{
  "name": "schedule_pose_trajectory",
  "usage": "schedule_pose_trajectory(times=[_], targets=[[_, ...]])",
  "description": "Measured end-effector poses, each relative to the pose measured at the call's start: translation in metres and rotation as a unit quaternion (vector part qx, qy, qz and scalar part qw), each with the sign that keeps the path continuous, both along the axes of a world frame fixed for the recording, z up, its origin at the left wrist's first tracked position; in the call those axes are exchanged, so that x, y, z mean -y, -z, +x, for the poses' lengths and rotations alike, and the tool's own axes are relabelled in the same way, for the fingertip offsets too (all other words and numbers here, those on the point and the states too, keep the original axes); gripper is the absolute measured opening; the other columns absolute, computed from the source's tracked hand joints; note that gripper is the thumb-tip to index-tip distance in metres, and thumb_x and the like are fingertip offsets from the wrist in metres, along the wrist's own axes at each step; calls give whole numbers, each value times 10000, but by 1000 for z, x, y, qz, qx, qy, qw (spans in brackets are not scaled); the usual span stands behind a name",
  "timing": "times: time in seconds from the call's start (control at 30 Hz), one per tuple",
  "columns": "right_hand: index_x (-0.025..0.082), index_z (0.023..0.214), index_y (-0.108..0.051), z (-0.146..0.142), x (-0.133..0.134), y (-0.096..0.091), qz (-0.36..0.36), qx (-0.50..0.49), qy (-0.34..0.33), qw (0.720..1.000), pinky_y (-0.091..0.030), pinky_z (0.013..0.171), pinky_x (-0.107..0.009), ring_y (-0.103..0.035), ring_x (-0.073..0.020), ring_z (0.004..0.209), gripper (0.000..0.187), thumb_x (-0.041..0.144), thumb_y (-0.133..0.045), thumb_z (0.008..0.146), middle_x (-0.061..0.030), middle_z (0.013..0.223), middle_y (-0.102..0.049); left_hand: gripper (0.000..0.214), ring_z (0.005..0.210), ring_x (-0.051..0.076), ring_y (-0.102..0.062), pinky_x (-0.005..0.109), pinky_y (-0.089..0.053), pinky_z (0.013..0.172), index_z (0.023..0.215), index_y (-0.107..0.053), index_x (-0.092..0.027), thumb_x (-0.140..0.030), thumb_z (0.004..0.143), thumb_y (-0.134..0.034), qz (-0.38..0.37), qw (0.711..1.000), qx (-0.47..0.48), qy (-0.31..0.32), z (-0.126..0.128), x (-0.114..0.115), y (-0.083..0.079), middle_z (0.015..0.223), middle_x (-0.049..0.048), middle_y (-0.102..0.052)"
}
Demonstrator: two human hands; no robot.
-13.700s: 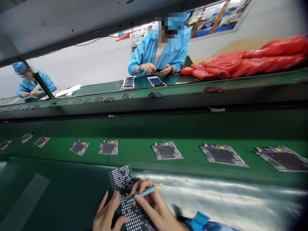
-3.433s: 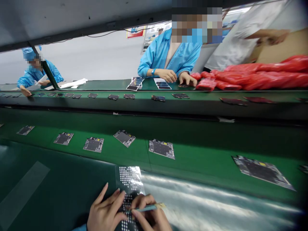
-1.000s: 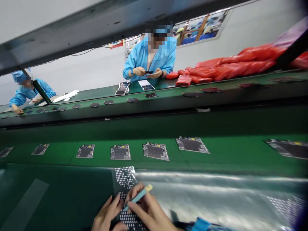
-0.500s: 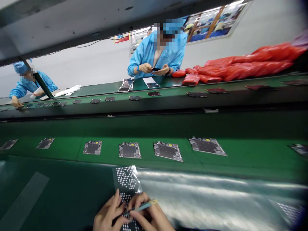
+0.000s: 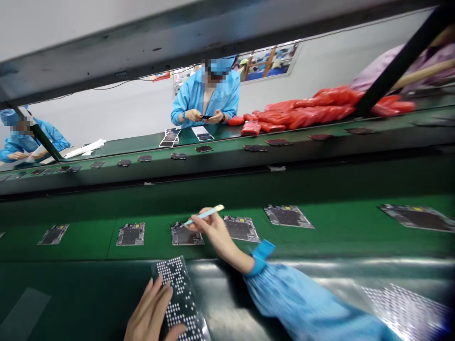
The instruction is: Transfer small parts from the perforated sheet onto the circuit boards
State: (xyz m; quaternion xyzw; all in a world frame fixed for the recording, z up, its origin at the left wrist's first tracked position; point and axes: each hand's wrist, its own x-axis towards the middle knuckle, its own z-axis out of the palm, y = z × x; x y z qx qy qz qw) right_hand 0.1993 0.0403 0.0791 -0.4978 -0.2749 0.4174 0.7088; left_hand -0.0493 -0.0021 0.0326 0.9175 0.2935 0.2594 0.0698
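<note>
My right hand (image 5: 217, 234) reaches over the green belt, closed on slim light-blue tweezers (image 5: 205, 214) with a pale yellow end. Their tip is at the upper part of a dark circuit board (image 5: 187, 237); whether they pinch anything is too small to tell. A clear sheet of small white round stickers (image 5: 183, 296) lies on the bench below. Resting on its left side is my left hand (image 5: 151, 310), fingers stretched out and thumb apart. Another circuit board (image 5: 241, 228) lies just right of my right hand, partly covered by it.
More boards lie along the belt, including one (image 5: 287, 216) to the right. A second sticker sheet (image 5: 405, 303) is at the lower right. Across the line, a person in blue (image 5: 206, 94) handles a small dark item beside red bags (image 5: 302, 113). A metal beam (image 5: 142, 47) crosses overhead.
My right hand has moved from the sticker sheet up to a board on the belt, carrying the tweezers. My left hand remains at the sheet, its fingers more extended. The view has shifted.
</note>
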Motion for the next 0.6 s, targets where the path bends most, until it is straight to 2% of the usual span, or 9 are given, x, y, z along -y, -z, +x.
schedule_pose_trajectory(times=[0.07, 0.13, 0.27, 0.4, 0.6], targets=[[230, 739, -438, 8, -21, 15, -19, 7, -1, 1000, -568, 556, -333, -656, -187, 487, 527, 503, -807, 481, 57, 493, -618, 533, 1255, 306, -415, 445, -485, 945, 1353, -405, -234, -435, 873, -525, -29, 999, -44, 8, 25, -26, -14, 1384, 78, -449], [229, 736, -439, 12, -33, 31, -31, 18, 5, 999, -561, 503, -340, -647, -200, 439, 520, 490, -805, 475, 58, 455, -612, 520, 1277, 324, -381, 477, -475, 941, 1298, -470, -178, -448, 858, -533, -69, 994, -83, 1, 54, -51, -23, 1392, 116, -432], [236, 751, -440, 18, -37, 49, -42, 44, 31, 998, -565, 504, -346, -672, -223, 460, 459, 461, -775, 533, 58, 469, -631, 530, 1310, 326, -321, 502, -379, 1016, 1276, -477, -109, -406, 844, -556, -95, 988, -118, 39, 95, -81, -26, 1409, 173, -390], [236, 765, -449, 24, -32, 52, -49, 71, 48, 995, -564, 514, -343, -691, -239, 496, 391, 414, -750, 591, 43, 493, -656, 502, 1317, 314, -313, 498, -359, 1030, 1273, -479, -135, -400, 851, -542, -88, 986, -120, 76, 104, -88, -19, 1430, 158, -362], [240, 735, -470, 32, -25, 49, -54, 93, 61, 992, -556, 533, -335, -687, -230, 510, 337, 385, -743, 601, 42, 499, -655, 493, 1312, 286, -337, 462, -378, 1026, 1281, -472, -152, -402, 858, -519, -88, 985, -120, 88, 109, -89, -17, 1435, 131, -364]])
